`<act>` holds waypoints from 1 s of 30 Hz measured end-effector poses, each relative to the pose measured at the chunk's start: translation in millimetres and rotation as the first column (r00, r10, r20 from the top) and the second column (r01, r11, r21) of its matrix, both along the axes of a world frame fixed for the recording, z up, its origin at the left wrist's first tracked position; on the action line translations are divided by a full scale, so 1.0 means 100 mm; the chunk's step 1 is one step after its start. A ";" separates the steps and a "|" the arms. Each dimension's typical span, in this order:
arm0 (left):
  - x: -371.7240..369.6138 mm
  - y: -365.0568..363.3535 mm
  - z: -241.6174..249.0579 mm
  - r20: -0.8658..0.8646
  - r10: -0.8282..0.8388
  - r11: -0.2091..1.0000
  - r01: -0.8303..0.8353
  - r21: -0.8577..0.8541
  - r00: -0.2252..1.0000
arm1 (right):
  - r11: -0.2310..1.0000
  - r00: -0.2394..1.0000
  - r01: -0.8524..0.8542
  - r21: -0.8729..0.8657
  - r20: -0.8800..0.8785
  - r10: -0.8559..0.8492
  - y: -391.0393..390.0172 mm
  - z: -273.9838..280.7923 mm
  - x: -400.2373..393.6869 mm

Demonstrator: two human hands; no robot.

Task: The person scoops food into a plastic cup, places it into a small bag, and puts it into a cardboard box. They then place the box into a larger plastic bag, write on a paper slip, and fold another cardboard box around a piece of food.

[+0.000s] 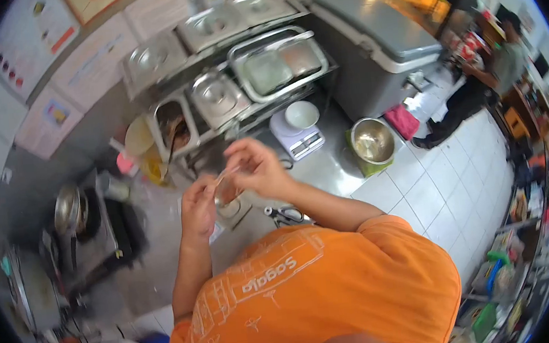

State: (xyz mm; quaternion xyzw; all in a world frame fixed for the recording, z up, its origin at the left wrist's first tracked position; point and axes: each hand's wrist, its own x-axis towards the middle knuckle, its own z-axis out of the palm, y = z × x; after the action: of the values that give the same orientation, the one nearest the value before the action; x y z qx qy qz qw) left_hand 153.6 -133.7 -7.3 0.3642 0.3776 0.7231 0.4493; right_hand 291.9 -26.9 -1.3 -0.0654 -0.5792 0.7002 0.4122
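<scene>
Orange shirt point(311, 292), filmy plastic point(226, 190) between hands point(197, 209) point(263, 170)

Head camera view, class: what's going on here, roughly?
A person's left hand and right hand both grip what looks like a small clear bag, held above a metal counter. A white bowl sits on a kitchen scale beyond. Scissors lie nearer the body. Another person is off to the right.
</scene>
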 end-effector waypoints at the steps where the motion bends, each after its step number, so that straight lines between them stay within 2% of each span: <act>1: -0.02 -0.06 -0.07 -0.021 0.018 1.000 -0.019 -0.022 1.000 | 0.999 0.998 0.033 0.038 0.057 -0.035 0.06 -0.10 0.03; 3: -0.06 -0.10 -0.26 -0.040 0.092 0.982 -0.097 -0.160 0.995 | 1.000 0.997 -0.005 -0.012 0.077 0.006 0.09 -0.16 0.10; 6: -0.05 -0.13 -0.35 -0.089 0.098 0.960 -0.118 -0.255 0.991 | 0.996 0.995 -0.008 -0.093 0.100 0.017 0.03 -0.26 0.12; 8: -0.13 -0.24 -0.42 -0.129 0.159 0.942 -0.190 -0.276 0.979 | 0.997 0.986 0.081 0.021 0.147 -0.083 0.11 -0.49 0.09; 10: -0.26 -0.31 -0.55 -0.135 0.236 0.887 -0.270 -0.374 0.962 | 0.982 0.954 0.121 0.144 0.257 -0.155 0.25 -0.73 0.09; 11: -0.35 -0.39 -0.58 -0.185 0.237 0.841 -0.297 -0.452 0.954 | 0.985 0.957 0.106 0.136 0.257 -0.138 0.33 -0.89 0.10; 12: -0.41 -0.48 -0.63 -0.187 0.245 0.835 -0.305 -0.457 0.951 | 0.964 0.911 0.129 0.233 0.357 -0.208 0.40 -1.07 0.11; 13: -0.46 -0.58 -0.72 -0.151 0.325 0.792 -0.356 -0.496 0.934 | 0.933 0.850 0.140 0.332 0.443 -0.285 0.45 -1.17 0.11; 14: -0.49 -0.68 -0.81 -0.117 0.403 0.743 -0.399 -0.537 0.908 | 0.936 0.852 0.136 0.326 0.444 -0.278 0.50 -1.28 0.12; 16: -0.57 -0.89 -1.00 -0.128 0.429 0.700 -0.419 -0.578 0.894 | 0.742 0.713 0.162 0.651 0.442 -0.544 0.56 -1.38 0.11; 18: -0.54 -1.03 -1.09 -0.135 0.451 0.658 -0.431 -0.617 0.882 | 0.734 0.705 0.162 0.660 0.443 -0.554 0.64 -1.43 0.12; 20: -0.50 -1.11 -1.09 -0.236 0.475 0.572 -0.502 -0.649 0.848 | 0.775 0.658 0.205 0.598 0.502 -0.561 0.72 -1.45 0.11; 21: -0.58 -1.14 -1.24 -0.240 0.478 0.568 -0.506 -0.649 0.845 | 0.803 0.662 0.229 0.550 0.516 -0.543 0.76 -1.49 0.09; 23: -0.73 -1.22 -1.71 -0.409 0.365 0.622 -0.546 -0.561 0.836 | 0.825 0.677 0.176 0.537 0.543 -0.498 0.85 -1.52 0.10; 24: -0.72 -1.18 -1.65 -0.410 0.370 0.613 -0.551 -0.566 0.833 | 0.841 0.685 0.124 0.526 0.568 -0.456 0.85 -1.53 0.09; 25: -0.69 -1.09 -1.51 -0.777 0.048 0.610 -0.634 -0.475 0.628 | 0.842 0.717 0.124 0.526 0.539 -0.442 0.82 -1.51 0.07; 26: -0.66 -1.03 -1.43 -0.931 -0.278 0.650 -0.667 -0.365 0.238 | 0.844 0.721 0.120 0.522 0.539 -0.436 0.78 -1.52 0.04; 27: -0.66 -1.02 -1.50 -0.931 -0.278 0.650 -0.668 -0.362 0.235 | 0.860 0.737 0.070 0.506 0.555 -0.386 0.74 -1.51 0.03; 29: -0.68 -0.90 -1.69 -0.912 -0.408 0.690 -0.642 -0.334 0.036 | 0.856 0.751 -0.002 0.518 0.566 -0.340 0.71 -1.61 0.01; 30: -0.70 -0.84 -1.65 -0.886 -0.443 0.648 -0.635 -0.421 0.136 | 0.889 0.748 -0.025 0.458 0.598 -0.287 0.63 -1.57 0.00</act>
State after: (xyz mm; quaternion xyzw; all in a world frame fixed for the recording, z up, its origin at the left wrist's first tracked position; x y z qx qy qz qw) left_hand 83.3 -217.5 -171.8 0.4874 0.8577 0.0966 0.1319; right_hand 292.3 35.8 -158.7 -0.2518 -0.8215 0.4529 0.2382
